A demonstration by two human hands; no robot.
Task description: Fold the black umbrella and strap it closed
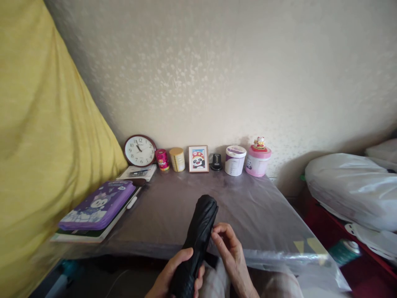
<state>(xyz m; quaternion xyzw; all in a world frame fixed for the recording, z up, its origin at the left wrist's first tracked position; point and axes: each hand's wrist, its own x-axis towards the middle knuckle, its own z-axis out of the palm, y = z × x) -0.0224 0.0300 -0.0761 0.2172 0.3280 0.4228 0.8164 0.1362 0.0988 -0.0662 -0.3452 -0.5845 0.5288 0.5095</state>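
A folded black umbrella point(201, 223) is held tilted over the table's front edge, its upper end leaning away from me and to the right. My left hand point(176, 271) is closed around its lower part, thumb on top and fingers wrapped beneath. At the umbrella's right side, the thumb and index finger of my right hand point(231, 252) pinch together at the edge of its fabric; the exact bit between the fingertips is too small to make out. A short dark flap point(211, 260) sticks out to the right below the fingers.
The table point(248, 207) has a plastic cover. Along the wall stand a clock point(140, 150), a pink can point(162, 159), a yellow canister point(177, 159), a panda picture point(199, 159), a small black object point(216, 162) and two tubs point(235, 161). A purple case point(99, 205) lies on books, left.
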